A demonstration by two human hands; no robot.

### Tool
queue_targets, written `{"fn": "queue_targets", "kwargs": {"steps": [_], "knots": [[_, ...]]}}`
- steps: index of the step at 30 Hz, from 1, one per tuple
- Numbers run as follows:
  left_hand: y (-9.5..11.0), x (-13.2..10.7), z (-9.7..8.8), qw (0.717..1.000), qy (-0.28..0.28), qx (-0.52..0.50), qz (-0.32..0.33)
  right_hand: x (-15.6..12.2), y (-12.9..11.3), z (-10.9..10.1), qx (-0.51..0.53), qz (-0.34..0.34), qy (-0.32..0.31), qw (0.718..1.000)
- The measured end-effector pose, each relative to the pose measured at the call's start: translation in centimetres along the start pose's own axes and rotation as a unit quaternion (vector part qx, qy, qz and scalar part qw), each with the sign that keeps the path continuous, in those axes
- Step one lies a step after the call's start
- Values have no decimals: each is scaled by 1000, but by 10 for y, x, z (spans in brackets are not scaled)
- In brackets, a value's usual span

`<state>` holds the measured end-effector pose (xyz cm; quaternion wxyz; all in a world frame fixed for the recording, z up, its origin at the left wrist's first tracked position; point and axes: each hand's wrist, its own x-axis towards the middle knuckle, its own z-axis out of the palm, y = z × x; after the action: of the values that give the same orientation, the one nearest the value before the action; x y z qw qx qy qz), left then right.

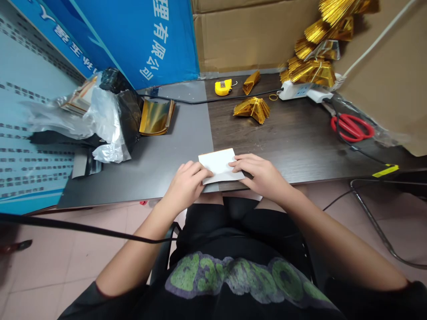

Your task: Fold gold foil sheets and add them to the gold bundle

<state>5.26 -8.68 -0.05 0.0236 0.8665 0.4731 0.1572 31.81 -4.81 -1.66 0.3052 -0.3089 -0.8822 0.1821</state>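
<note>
Two hands meet on one white sheet (219, 164), which lies flat at the near edge of the table (300, 142), straight ahead of the person and directly between the hands. Its long axis runs from hand to hand, left to right, turned slightly so that the far left corner sits a little nearer the body than the far right one. The left hand (185, 183) has its fingers curled and, as far as can be seen, pinches the sheet's near left corner. The right hand (263, 174) is looser, with fingers stretched over the right short edge, pressing it down rather than closing around it. Neither hand is nearer: each touches its own end, and the bare middle of the sheet shows between the fingertips. Everything else lies beyond the hands and well apart from them. A folded gold fan (252, 109) sits ahead of the right hand, with a yellow tape measure (223, 87) farther out. Red scissors (352, 126) lie far out to the right of the right hand. A stack of gold sheets (156, 118) rests ahead and to the left of the left hand, just beside a heap of plastic bags (106, 120).
</note>
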Motion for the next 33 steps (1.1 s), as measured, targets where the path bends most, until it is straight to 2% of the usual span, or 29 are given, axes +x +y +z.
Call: {"fn": "queue_targets", "kwargs": {"steps": [3,6,10,17,22,26,29,33], "knots": [[-3,-3,0,998,35,13,44,-3,0,-5,-14,-6,-27,1000],[-5,-6,-1,996,38,13,74,-7,-2,-11,-37,-20,-67,997],[-9,-10,-6,996,1,17,93,-11,-6,-15,-54,-38,-100,993],[-15,-13,-16,991,-53,-7,119,-17,-18,-8,-171,-57,-96,979],[-12,-12,-13,992,-56,-10,113,-12,-45,7,-225,-59,-51,971],[-10,-16,-8,994,-44,-7,97,-12,-59,27,-229,-17,-44,972],[-9,-18,-8,996,-37,-9,85,-15,-56,33,-230,-15,-41,972],[-4,-17,-9,997,-38,6,67,-10,-41,21,-185,-41,-77,979]]}}
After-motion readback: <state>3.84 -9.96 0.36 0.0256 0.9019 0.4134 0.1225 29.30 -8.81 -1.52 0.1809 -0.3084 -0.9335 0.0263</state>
